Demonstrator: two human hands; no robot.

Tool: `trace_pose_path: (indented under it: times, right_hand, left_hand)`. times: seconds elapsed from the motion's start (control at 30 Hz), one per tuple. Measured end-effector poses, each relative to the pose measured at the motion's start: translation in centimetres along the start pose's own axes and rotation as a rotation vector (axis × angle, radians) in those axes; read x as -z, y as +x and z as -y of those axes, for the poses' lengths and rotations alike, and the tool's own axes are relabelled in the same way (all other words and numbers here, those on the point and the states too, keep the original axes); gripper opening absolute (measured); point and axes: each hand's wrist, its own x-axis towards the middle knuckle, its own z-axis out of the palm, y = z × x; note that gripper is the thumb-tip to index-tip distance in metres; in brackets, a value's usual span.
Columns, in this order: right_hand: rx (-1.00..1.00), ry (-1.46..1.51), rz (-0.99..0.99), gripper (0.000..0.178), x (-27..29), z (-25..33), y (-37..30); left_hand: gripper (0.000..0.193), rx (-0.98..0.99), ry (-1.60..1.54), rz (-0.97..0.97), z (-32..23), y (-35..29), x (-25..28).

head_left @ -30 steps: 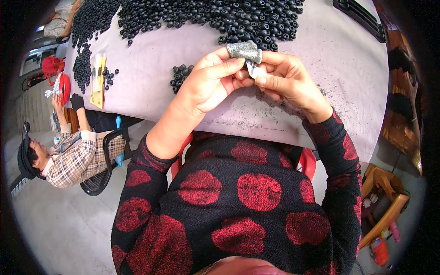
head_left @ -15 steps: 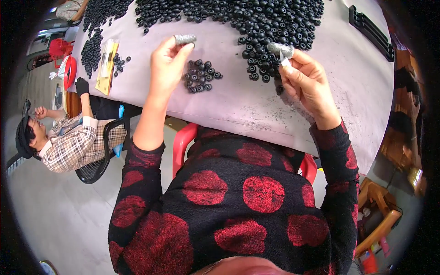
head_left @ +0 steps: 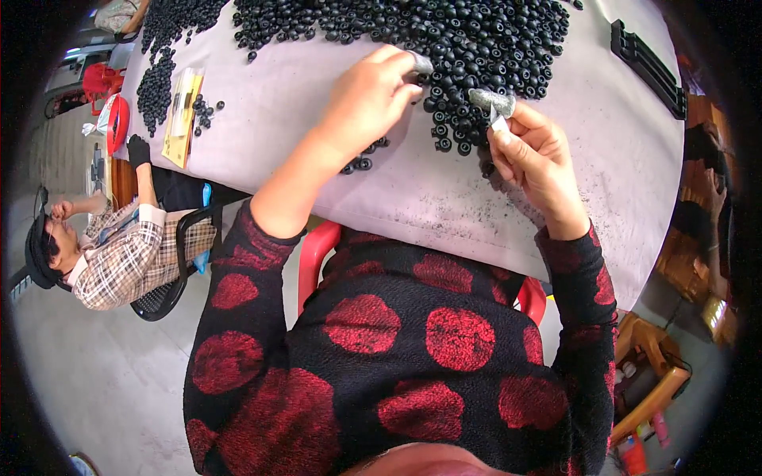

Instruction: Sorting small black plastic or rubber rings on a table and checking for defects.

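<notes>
My left hand (head_left: 361, 99) reaches to the near edge of a large heap of small round black parts (head_left: 496, 40). Its thumb and index finger are apart, and grey wrapping covers the index fingertip. No part shows clearly in its fingers. My right hand (head_left: 536, 151) is closed in a pinch on a small pale blade (head_left: 498, 120), beside the heap's lower right edge. Its index finger wears grey wrapping too. A small separate group of black parts (head_left: 363, 163) lies below my left wrist, mostly hidden by my forearm.
A long black rack (head_left: 647, 67) lies at the table's right edge. Yellow card in clear wrapping (head_left: 178, 131) and another spread of black parts (head_left: 155, 95) are at left. A co-worker in a checked shirt (head_left: 123, 270) sits there. Black crumbs dot the pale tabletop (head_left: 444, 226).
My left hand has moved right, from above the small group to the heap, and its thumb and index finger have parted. My right hand stays almost in place with the blade.
</notes>
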Motion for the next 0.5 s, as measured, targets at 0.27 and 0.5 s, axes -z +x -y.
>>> trace_pose_path:
  times: [0.27, 0.5]
  right_hand:
    - [-0.019, -0.064, -0.012, 0.024, -0.2, -0.8, 0.8]
    - [0.01, -0.082, -0.02, 0.019, -0.5, -0.8, 0.8]
  left_hand:
    - [0.013, -0.143, 0.094, -0.011, 1.8, 0.4, -0.9]
    - [0.01, -0.231, 0.234, -0.054, 1.5, 0.3, -1.2]
